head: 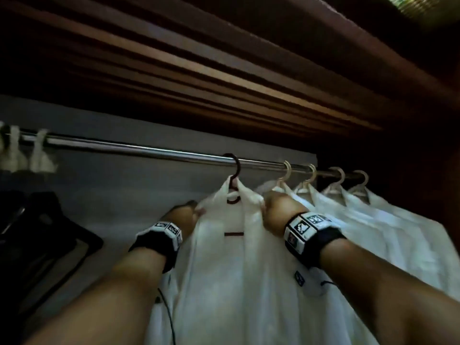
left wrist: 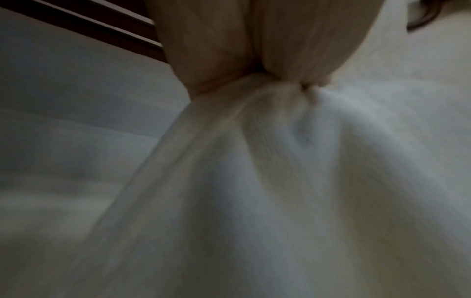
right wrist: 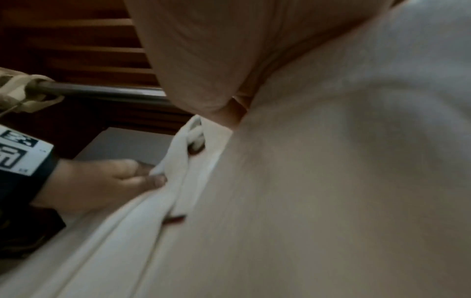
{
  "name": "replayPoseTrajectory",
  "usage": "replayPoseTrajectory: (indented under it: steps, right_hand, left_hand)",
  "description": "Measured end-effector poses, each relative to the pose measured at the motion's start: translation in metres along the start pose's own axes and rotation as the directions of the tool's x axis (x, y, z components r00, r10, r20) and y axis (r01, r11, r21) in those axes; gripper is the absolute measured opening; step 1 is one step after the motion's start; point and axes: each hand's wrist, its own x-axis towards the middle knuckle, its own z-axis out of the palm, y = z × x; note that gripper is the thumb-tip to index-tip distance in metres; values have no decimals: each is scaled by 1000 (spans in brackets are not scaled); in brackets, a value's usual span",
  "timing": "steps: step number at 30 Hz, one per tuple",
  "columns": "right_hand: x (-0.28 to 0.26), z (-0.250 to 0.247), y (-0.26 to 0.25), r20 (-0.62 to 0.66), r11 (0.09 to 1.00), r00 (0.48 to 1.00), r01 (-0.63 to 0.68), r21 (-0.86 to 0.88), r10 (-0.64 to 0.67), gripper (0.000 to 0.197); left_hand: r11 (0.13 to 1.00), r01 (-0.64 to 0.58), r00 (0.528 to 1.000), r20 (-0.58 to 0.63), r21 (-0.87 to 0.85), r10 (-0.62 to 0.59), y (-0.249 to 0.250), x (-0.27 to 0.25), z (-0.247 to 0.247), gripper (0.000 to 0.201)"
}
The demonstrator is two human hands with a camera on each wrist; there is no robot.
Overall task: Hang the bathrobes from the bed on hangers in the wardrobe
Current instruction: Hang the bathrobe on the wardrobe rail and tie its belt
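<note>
Settling a white robe (head: 231, 282) on its dark hanger (head: 233, 180), which is hooked over the wardrobe rail (head: 139, 148). Left hand (head: 180, 215) pinches the left collar edge, fingers (left wrist: 216, 60) closed on a gathered fold of cloth. Right hand (head: 278, 211) is curled into the cloth at the right shoulder; its fingertips are hidden, so the exact hold is hard to read.

Judged step: squaring the shoulders over the hanger arms. To do it well, draw both sides outward and down evenly so the collar sits centred under the hook, and let go only once the cloth hangs without sliding. An uneven pull could tip the hanger or drag one shoulder off.

Room: right of the robe, four pale hangers (head: 323, 178) with white garments crowd close, the nearest just beside the right hand. Leftward the rail runs bare for a long stretch to some pale ties (head: 39, 153) at the far left. Dark hangers (head: 44, 235) sit low on the left. Wardrobe top lies close above the rail, so lift is limited.
</note>
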Motion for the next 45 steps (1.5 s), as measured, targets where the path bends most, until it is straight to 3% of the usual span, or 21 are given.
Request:
replayPoseTrajectory:
  steps: [2, 6, 13, 16, 20, 25, 32, 36, 39, 42, 45]
  right_hand:
    - [-4, 17, 4, -106, 997, 994, 46, 58, -40, 51]
    - [-6, 34, 8, -119, 980, 989, 102, 170, -82, 36]
    - [7, 32, 2, -101, 968, 990, 121, 219, -101, 72]
    - [14, 26, -5, -80, 953, 990, 135, 270, -118, 62]
    - [15, 48, -8, -92, 938, 988, 147, 313, -124, 65]
    - [11, 49, -7, -111, 939, 982, 177, 295, -150, 64]
    - [4, 48, -11, -64, 896, 984, 175, 409, -163, 51]
    - [-4, 53, -9, -195, 927, 975, 172, 332, -111, 52]
    - [-13, 65, -8, -315, 970, 946, 149, 192, -83, 82]
    - [-22, 74, -20, -276, 980, 961, 35, 197, 21, 125]
    - [-25, 82, -37, -261, 987, 963, -25, 157, 66, 125]
  left_hand:
    - [1000, -13, 998, -56, 5, 13, -7, -3, -1, 49]
    - [996, 25, 995, -101, 80, -17, -9, -10, -16, 59]
    - [981, 53, 990, -139, 187, -26, 12, -29, -26, 67]
    - [971, 100, 989, -126, 219, -73, 20, -29, -34, 71]
    - [955, 153, 981, -157, 252, -115, 22, -41, -28, 67]
    - [926, 150, 962, -269, 347, -55, 20, -62, -24, 74]
    - [862, 159, 960, -277, 482, -22, 26, -79, -39, 72]
    - [882, 137, 962, -271, 451, -11, 30, -76, -39, 66]
    - [896, 116, 954, -298, 428, 19, 32, -71, -37, 56]
    - [911, 15, 930, -341, 412, 139, 42, -63, -33, 55]
    - [883, -53, 915, -332, 466, 230, 57, -54, -29, 65]
